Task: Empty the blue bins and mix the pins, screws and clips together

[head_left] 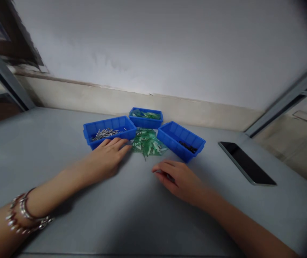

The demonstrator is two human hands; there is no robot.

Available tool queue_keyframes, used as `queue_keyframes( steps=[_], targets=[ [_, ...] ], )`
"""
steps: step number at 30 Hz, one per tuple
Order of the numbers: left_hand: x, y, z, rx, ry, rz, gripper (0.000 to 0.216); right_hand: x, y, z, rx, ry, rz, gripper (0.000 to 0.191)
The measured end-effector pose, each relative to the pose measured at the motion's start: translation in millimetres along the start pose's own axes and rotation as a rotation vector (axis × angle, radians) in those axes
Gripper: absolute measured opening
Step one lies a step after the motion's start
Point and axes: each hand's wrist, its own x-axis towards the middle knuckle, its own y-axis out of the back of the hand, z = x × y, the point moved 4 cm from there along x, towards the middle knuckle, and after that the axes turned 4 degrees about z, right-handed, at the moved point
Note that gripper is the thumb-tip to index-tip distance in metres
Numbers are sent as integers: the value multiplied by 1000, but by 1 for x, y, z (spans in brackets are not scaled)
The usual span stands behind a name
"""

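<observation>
My left hand (pixel 110 156) rests at the front side of the left blue bin (pixel 126 135), fingers stretched out and slightly apart, with nothing seen in it. That bin holds many thin silvery metal pins (pixel 105 134). Between the bins, a pile of green plastic pieces (pixel 148 143) lies on the table, with pale and metal bits among them. My right hand (pixel 178 179) hovers or rests just in front of the pile, thumb and fingers curled together. Whatever may be between those fingertips is too small to make out.
Behind the pile stands a blue bin (pixel 145 122) with green plastic pieces. To the right, another blue bin (pixel 169 138) holds small dark parts (pixel 188 147). A phone (pixel 247 163) lies on the grey table (pixel 132 222). A wall (pixel 153 53) closes off the back; metal posts stand at both sides.
</observation>
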Motion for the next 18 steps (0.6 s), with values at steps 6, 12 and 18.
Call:
queue_keyframes(
  steps=[6,12,18],
  targets=[
    [-1,-1,-9,-3,-16,32,41,0,-1,0,-19,22,-5,19],
    [8,-3,-4,35,-2,-42,34,0,-2,1,-15,7,-29,18],
    [12,-4,1,5,69,0,34,2,-3,1,-12,-7,-36,18]
  ],
)
